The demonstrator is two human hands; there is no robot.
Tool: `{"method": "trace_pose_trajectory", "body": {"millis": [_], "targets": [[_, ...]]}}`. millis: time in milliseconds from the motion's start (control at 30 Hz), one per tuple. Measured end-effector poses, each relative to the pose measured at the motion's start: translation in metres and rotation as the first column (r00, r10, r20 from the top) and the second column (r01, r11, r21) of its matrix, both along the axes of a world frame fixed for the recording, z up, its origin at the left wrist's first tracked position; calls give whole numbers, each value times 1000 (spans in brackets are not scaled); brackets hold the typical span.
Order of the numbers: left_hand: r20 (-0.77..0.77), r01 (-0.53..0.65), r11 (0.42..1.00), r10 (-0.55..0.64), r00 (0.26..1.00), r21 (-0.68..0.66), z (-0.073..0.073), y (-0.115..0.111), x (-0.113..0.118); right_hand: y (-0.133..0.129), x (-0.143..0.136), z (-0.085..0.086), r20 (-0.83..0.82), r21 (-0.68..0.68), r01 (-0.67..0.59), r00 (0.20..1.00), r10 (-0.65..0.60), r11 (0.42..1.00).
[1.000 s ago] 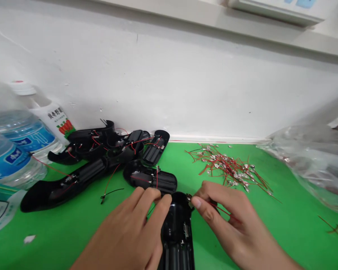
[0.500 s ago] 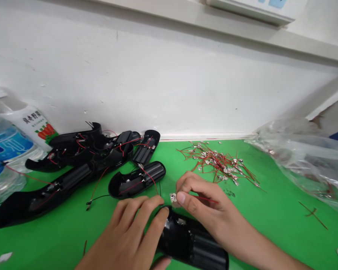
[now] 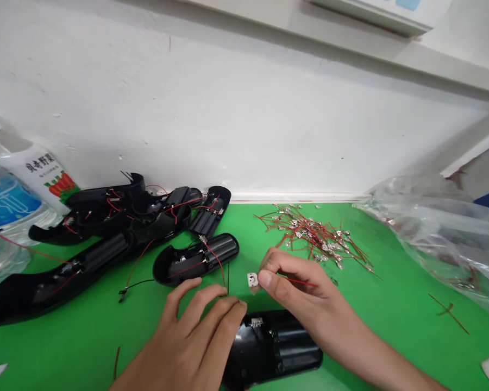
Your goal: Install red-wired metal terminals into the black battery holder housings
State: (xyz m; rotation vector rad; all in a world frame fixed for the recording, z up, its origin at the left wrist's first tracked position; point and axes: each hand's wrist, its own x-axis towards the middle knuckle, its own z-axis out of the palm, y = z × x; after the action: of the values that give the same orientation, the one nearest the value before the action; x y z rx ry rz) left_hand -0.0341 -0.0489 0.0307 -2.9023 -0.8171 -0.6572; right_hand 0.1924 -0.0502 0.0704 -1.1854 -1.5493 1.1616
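Note:
A black plastic housing (image 3: 250, 353), its inside facing up, lies in front of me with a small metal terminal (image 3: 256, 322) at its far edge. My left hand (image 3: 195, 331) grips the housing's left end; its fingers reach over the far rim and the thumb is mostly hidden. Between thumb and forefinger, my right hand (image 3: 297, 285) pinches a small metal contact plate (image 3: 252, 280) just beyond that far rim, apart from the housing. A red wire (image 3: 303, 283) runs back from the plate beneath the right fingers.
A loose heap of red-wired contact plates (image 3: 318, 233) lies behind my right hand. Several wired black housings (image 3: 106, 217) crowd the left, with another housing (image 3: 195, 258) nearer. Plastic bottles (image 3: 12, 201) stand far left, a clear plastic bag (image 3: 440, 239) right, a white wall (image 3: 244, 108) behind.
The housing has turned to lie more level, showing more of its inside. My right hand still holds the contact plate, now slightly farther from the left fingertips. The view has shifted a little.

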Motion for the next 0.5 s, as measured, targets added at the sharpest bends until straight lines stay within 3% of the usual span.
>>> {"method": "trace_pose_trajectory", "body": {"millis": [167, 333, 500], "targets": [[44, 43, 997, -41, 998, -57, -2, 0, -4, -1, 6, 6, -10, -59, -2, 1000, 1, 998], [158, -46, 989, 68, 985, -142, -9, -2, -2, 2, 18, 14, 39, -85, 5, 999, -2, 996], [244, -56, 992, 83, 966, -116, -10, 1, -3, 5, 28, 9, 68, -170, -47, 996, 59, 984]]}}
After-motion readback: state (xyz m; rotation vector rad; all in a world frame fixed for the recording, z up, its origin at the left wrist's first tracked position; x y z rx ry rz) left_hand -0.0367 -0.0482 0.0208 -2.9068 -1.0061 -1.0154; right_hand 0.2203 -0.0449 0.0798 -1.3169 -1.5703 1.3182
